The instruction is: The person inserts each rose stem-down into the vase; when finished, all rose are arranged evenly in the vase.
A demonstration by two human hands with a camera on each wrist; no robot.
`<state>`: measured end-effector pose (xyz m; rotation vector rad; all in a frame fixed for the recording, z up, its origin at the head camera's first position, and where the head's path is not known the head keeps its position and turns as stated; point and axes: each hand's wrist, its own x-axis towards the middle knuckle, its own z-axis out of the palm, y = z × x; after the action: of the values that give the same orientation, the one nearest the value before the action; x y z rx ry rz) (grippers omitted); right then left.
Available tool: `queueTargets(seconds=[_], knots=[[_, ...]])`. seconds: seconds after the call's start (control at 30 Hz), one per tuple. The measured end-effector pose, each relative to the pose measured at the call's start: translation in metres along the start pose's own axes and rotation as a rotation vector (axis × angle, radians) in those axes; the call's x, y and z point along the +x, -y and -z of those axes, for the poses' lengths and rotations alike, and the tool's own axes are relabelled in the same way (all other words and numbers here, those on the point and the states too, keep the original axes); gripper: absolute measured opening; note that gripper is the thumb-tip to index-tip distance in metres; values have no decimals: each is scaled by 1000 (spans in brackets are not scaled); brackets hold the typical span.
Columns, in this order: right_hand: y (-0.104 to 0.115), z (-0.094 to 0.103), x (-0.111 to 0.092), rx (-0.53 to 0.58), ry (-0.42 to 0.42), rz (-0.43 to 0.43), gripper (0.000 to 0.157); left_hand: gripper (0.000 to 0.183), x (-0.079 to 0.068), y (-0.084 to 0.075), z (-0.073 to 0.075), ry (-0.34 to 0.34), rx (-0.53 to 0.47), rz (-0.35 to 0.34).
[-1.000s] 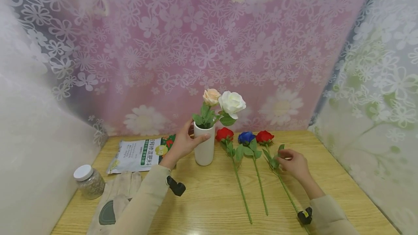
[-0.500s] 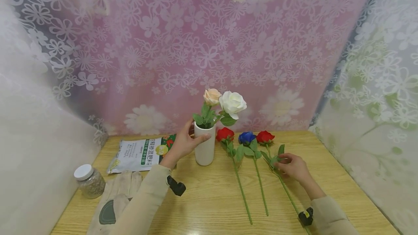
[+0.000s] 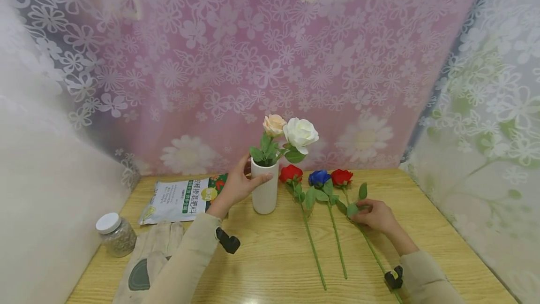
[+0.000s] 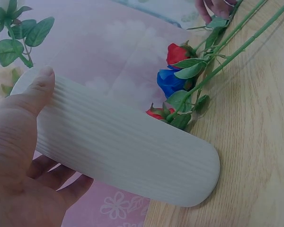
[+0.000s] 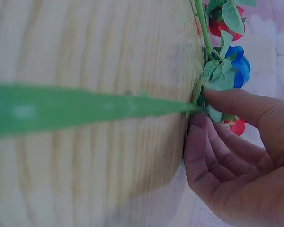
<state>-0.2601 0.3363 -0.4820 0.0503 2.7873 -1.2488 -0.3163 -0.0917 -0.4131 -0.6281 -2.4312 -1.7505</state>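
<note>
Over the last second my right hand [image 3: 375,217] has slid a little lower beside the right-end red rose [image 3: 341,177], and a leaf [image 3: 352,210] at the fingertips now shows more of its face. Thumb and forefinger pinch there, at leaf and stem; the bloom has barely shifted and the flower lies on the wooden table [image 3: 270,257]. I take this as a grip being settled.

Left hand [image 3: 242,184] unchanged: wrapped round the white vase [image 3: 264,196] near its rim, thumb in front. Vase upright, holding a peach rose [image 3: 274,125] and a white rose [image 3: 301,135]. Between vase and right hand lie the left-end red rose [image 3: 290,173] and a blue rose [image 3: 319,178].

Writing: fertilizer bag [image 3: 173,201], large sideways characters, I read 掺混肥料 (blended fertilizer); fine print too small. Pale lettering atop the floral curtain [image 3: 253,60] seems mirrored, too blurred to read wholly.
</note>
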Motion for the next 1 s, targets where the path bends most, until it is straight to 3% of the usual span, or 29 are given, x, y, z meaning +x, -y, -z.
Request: queueTargets(seconds=[0.5, 0.73, 1.0], knots=[[3, 2, -1, -10, 0, -41, 62, 87, 1, 2, 0, -3, 1, -12], [8, 11, -1, 43, 10, -62, 52, 88, -1, 0, 0, 8, -3, -19], [25, 27, -3, 178, 4, -40, 57, 85, -1, 1, 0, 19, -14, -29]])
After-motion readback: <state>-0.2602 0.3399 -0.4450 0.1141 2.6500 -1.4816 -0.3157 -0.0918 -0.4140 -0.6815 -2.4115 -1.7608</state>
